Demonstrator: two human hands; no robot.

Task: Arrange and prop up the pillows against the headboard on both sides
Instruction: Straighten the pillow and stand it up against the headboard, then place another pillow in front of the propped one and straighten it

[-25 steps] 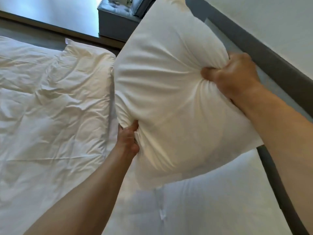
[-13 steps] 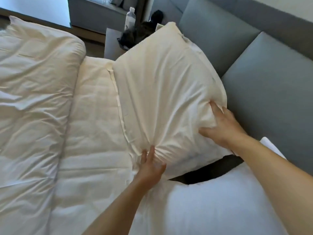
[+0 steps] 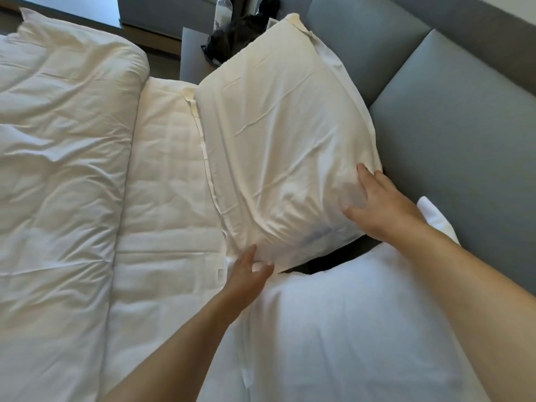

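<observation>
A grey padded headboard (image 3: 452, 117) runs along the right of a bed (image 3: 171, 175) made up in white, with a thick duvet (image 3: 61, 169) folded back on the left. The cream pillow (image 3: 281, 146) leans against the headboard at the far side, its lower corner sitting just above a dark gap. The left hand (image 3: 246, 274) lies flat on that lower edge, fingers (image 3: 251, 253) spread and open; the right hand (image 3: 380, 207) presses the pillow's headboard-side corner, fingers apart, gripping nothing. To seat it well, I judge the right hand should push the corner back until it meets the padding while the left tucks the bottom edge down, so it stands without sagging. A second, whiter pillow (image 3: 356, 329) lies nearer, crowding the first and likely next to prop. Beyond, a bedside table (image 3: 193, 53) holds a dark bag (image 3: 232, 39) and a bottle (image 3: 223, 8), clear of the work.
</observation>
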